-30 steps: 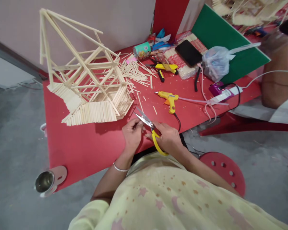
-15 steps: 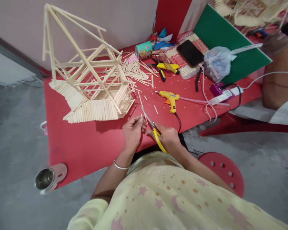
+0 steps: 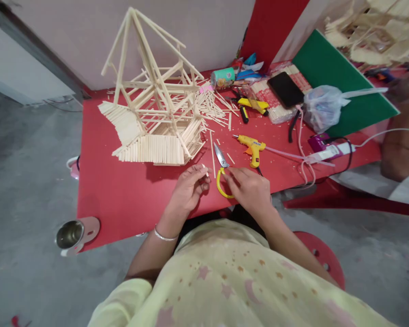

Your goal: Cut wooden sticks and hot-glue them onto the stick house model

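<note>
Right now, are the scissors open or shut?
Shut, it appears: the scissors taper to one tip, with no gap showing along their length.

Stick structure (image 3: 158, 86) stands left on desk (image 3: 122, 200); glue gun (image 3: 254, 146) lies right; scissors (image 3: 221, 156) between them; phone (image 3: 286, 90) behind gun, on stick packs (image 3: 263, 93).

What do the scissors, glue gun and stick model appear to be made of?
Scissors: blades probably steel, silvery sheen; yellow handle likely plastic, evenly coloured.
Glue gun: likely plastic, smooth uniform yellow casing.
Stick model: apparently bare wood, pale and matte.
</note>
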Demonstrator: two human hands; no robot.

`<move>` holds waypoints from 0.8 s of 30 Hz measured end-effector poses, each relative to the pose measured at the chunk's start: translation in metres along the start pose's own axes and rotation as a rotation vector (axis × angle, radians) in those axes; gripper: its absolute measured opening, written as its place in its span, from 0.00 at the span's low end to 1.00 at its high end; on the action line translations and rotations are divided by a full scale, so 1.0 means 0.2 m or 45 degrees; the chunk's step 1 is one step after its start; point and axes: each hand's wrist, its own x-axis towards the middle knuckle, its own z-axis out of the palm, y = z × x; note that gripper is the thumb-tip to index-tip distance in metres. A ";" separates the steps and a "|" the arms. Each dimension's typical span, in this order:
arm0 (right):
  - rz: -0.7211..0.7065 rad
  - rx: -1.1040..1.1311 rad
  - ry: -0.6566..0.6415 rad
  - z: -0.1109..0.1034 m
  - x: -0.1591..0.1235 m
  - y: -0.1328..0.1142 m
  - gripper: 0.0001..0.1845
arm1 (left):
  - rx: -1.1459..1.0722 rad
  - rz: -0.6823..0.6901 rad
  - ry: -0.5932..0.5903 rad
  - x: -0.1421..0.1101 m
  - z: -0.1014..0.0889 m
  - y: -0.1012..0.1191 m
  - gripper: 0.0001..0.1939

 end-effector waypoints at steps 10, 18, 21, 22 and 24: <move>-0.568 0.146 0.335 0.01 0.08 -0.15 0.14 | 0.055 0.008 0.008 -0.06 -0.01 0.08 0.16; -0.608 0.105 0.359 0.07 0.11 -0.21 0.13 | -0.039 0.120 -0.043 -0.08 -0.06 0.14 0.16; -0.582 0.123 0.369 0.09 0.16 -0.24 0.13 | 0.047 0.221 0.050 -0.06 -0.08 0.17 0.19; -0.578 0.133 0.383 0.10 0.17 -0.26 0.13 | 0.077 0.253 0.091 -0.05 -0.08 0.18 0.19; -0.568 0.134 0.409 0.11 0.20 -0.27 0.13 | 0.115 0.295 0.156 -0.03 -0.08 0.20 0.17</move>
